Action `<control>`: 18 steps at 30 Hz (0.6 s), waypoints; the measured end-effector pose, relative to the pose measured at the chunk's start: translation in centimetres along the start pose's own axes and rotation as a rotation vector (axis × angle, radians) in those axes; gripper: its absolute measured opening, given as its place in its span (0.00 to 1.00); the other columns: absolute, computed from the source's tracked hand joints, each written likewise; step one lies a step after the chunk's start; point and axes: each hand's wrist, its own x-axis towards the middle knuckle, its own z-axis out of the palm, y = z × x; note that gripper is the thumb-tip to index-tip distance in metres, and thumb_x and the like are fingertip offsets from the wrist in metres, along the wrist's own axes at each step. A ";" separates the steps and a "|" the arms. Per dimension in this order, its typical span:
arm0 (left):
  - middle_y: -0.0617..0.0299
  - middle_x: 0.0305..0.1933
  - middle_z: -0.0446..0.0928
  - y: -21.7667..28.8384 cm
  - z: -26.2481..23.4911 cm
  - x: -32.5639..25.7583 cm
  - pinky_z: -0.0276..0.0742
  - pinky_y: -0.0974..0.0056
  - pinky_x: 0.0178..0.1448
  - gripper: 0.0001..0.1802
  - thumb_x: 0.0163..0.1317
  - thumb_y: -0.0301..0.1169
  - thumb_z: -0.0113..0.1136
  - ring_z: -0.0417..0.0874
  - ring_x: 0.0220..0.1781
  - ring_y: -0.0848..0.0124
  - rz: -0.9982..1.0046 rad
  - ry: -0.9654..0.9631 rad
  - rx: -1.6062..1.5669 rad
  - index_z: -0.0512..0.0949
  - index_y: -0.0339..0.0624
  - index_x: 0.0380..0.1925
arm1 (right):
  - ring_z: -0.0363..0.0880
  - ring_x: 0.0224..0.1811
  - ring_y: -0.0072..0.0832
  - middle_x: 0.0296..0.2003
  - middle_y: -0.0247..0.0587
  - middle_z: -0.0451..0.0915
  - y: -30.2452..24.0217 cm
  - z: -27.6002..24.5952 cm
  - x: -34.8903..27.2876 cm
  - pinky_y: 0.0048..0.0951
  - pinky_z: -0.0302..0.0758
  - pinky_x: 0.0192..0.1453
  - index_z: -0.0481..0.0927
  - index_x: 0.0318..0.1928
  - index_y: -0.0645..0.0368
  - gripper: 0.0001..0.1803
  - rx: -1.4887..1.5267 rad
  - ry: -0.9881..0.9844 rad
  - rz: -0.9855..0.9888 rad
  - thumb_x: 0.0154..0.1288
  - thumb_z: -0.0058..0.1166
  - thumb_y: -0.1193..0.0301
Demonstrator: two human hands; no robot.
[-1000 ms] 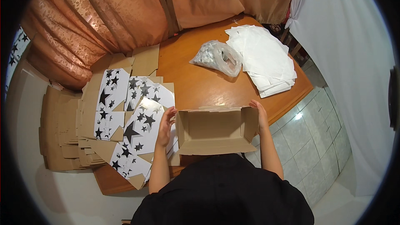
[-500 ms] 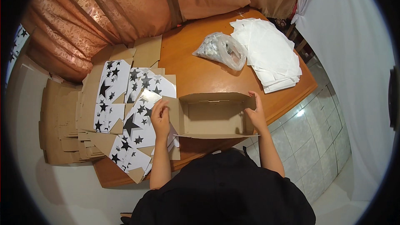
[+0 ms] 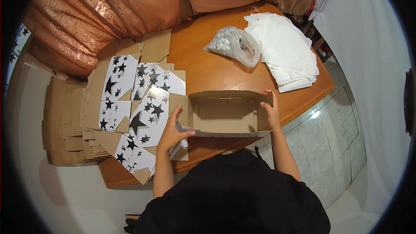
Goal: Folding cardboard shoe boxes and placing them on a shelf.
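An open-topped brown cardboard box [image 3: 224, 121] stands at the table's near edge in front of me, its bare inside facing up. My right hand [image 3: 272, 112] grips the box's right wall, with the thumb over the rim inside and the fingers behind it. Beside the left end is my left hand [image 3: 173, 133], open, its thumb and fingers spread apart and the thumb by the near left corner. A flap sticks out there. White cardboard sheets with black stars [image 3: 145, 115] lie just left of that hand, over brown cardboard.
A clear plastic bag of silvery pieces [image 3: 234, 47] lies beyond the box. To its right is a spread stack of white sheets [image 3: 288, 52]. Stacked flat brown cardboard [image 3: 65, 123] fills the left side. Orange curtains [image 3: 130, 4] hang behind the wooden table [image 3: 190, 65].
My left hand has moved down toward the box's near left corner and spread its thumb and fingers. The right hand stays at the right wall. The whole view has shifted slightly.
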 end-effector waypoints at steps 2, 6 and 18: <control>0.46 0.65 0.61 0.8 1.3 -0.1 0.56 0.57 0.69 0.51 0.36 0.38 0.75 0.60 0.68 0.55 -0.024 0.062 -0.015 0.59 0.44 0.63 | 0.65 0.58 0.32 0.56 0.44 0.67 1.0 -1.3 0.8 0.31 0.63 0.61 0.64 0.60 0.58 0.29 -0.035 -0.031 -0.086 0.53 0.44 0.74; 0.45 0.63 0.62 -0.5 3.5 0.5 0.60 0.56 0.66 0.33 0.47 0.33 0.68 0.64 0.64 0.52 0.066 0.203 0.077 0.70 0.46 0.56 | 0.61 0.65 0.37 0.65 0.53 0.59 0.3 -3.7 1.2 0.33 0.57 0.68 0.56 0.68 0.58 0.40 0.301 -0.046 0.190 0.47 0.38 0.75; 0.50 0.60 0.69 -4.1 8.3 1.1 0.68 0.51 0.60 0.25 0.52 0.21 0.58 0.73 0.58 0.52 0.604 0.257 0.312 0.74 0.48 0.53 | 0.37 0.74 0.34 0.72 0.41 0.36 -0.7 -4.8 -0.5 0.35 0.41 0.73 0.36 0.72 0.42 0.56 0.262 -0.319 0.171 0.38 0.47 0.68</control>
